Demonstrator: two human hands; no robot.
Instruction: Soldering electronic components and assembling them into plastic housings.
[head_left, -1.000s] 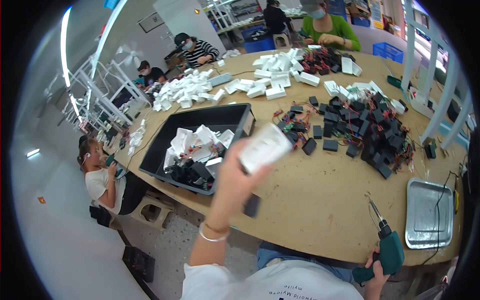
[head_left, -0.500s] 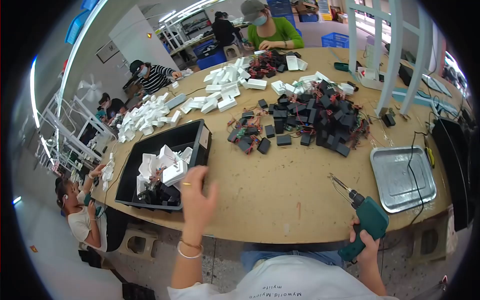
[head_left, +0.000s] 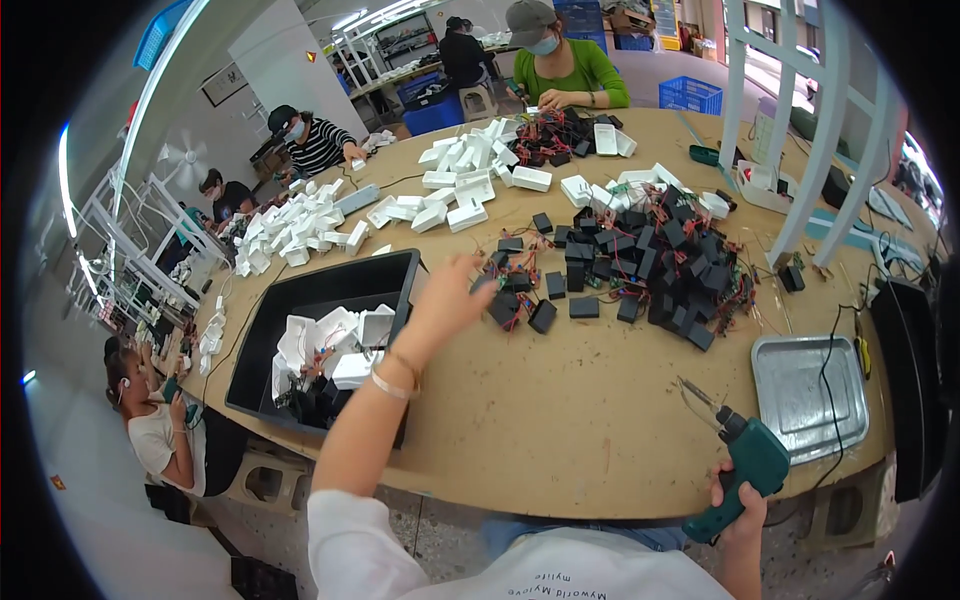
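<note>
My left hand (head_left: 450,298) reaches over the table just past the right rim of a black bin (head_left: 405,285). Its fingers are apart with nothing visible between them, near the left edge of a loose group of small black boxes (head_left: 543,317) with red wires. In my right hand (head_left: 740,512) is a dark green soldering gun (head_left: 757,462), its metal tip pointing up and left above the tabletop. Inside the bin lie white plastic cases (head_left: 352,370) together with black wired parts. A larger heap of black boxes (head_left: 650,262) sits right of my left hand.
A metal tray (head_left: 812,440) lies at the right, with a black cable across it. White cases (head_left: 300,230) are piled farther off at the left. Pale upright frame posts (head_left: 787,130) stand at the far right. Across the table a person in green (head_left: 575,75) works; others sit left.
My left hand has moved from above the bin's white cases, up and right, to beside the black boxes. My right hand still holds the soldering gun. The view has shifted slightly.
</note>
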